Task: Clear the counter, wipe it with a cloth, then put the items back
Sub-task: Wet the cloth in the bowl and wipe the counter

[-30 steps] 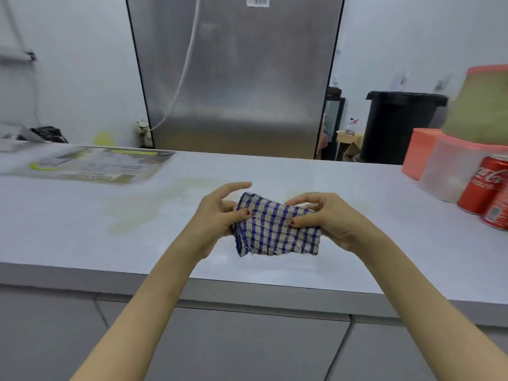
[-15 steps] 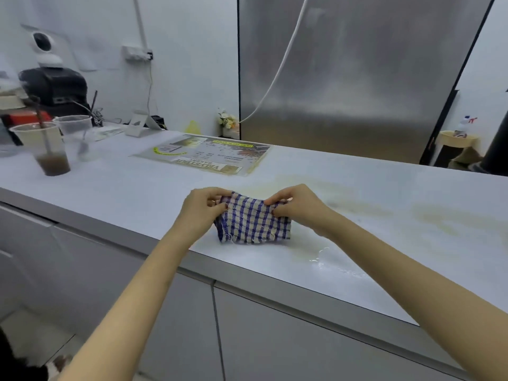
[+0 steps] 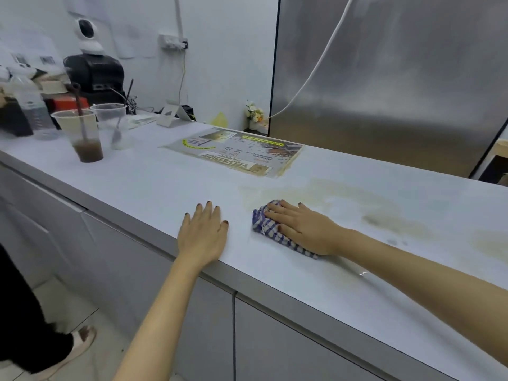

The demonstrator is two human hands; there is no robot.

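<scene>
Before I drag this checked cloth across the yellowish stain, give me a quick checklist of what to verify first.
1. Right hand flat on the checked cloth: ok.
2. Left hand braced on the counter edge, clear of the cloth: ok.
3. Yellowish stain directly beyond the cloth: ok.
4. Laminated menu outside the stained patch: not ok, its near corner borders it.
5. Cups far to the left: ok.
6. Cloth damp enough: cannot tell.

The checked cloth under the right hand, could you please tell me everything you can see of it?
The checked cloth is a small woven-looking rag with blue lines on a pale ground, bunched up rather than spread flat. It lies on the white counter, near the front edge, at the rim of a yellowish stain. The right hand presses flat on top, covering most of it; only its left end and near edge show. The left hand rests flat beside it, not touching.
</scene>
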